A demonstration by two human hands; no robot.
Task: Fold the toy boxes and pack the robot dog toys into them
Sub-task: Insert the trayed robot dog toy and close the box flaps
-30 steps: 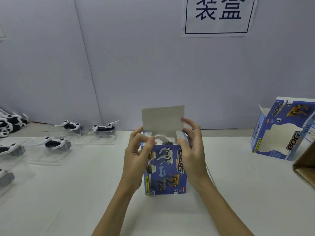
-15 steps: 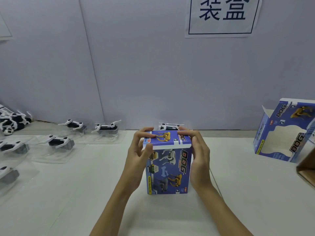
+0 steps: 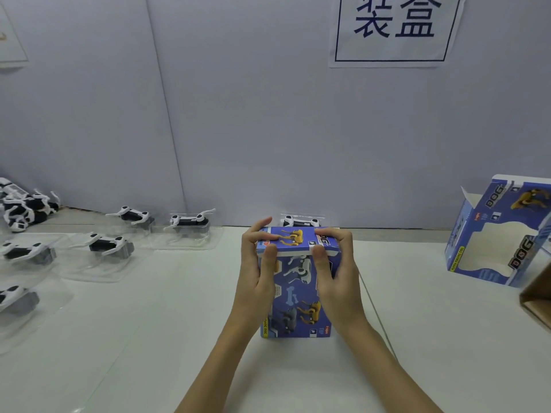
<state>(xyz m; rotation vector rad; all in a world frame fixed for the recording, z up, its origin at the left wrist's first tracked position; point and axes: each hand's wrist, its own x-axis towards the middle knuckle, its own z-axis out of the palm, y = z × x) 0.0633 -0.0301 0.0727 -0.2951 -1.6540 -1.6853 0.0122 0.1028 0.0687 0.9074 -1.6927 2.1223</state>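
Note:
A blue toy box (image 3: 298,296) printed with robot dogs stands upright on the white table (image 3: 432,338) in front of me. Its top lid (image 3: 295,239) lies folded down over the opening, with a thin white edge showing at the front. My left hand (image 3: 258,272) grips the box's left side, thumb on the front and fingers over the lid. My right hand (image 3: 335,272) grips the right side the same way. Whatever is inside the box is hidden.
Several white-and-black robot dogs in clear plastic trays (image 3: 110,248) lie on the left, with another dog (image 3: 299,221) just behind the box. An open blue box (image 3: 501,234) with a window stands at the right, near a brown carton corner (image 3: 536,302).
The upright lid flap has been folded down over the box's opening. Both thumbs have moved up to the lid's front edge.

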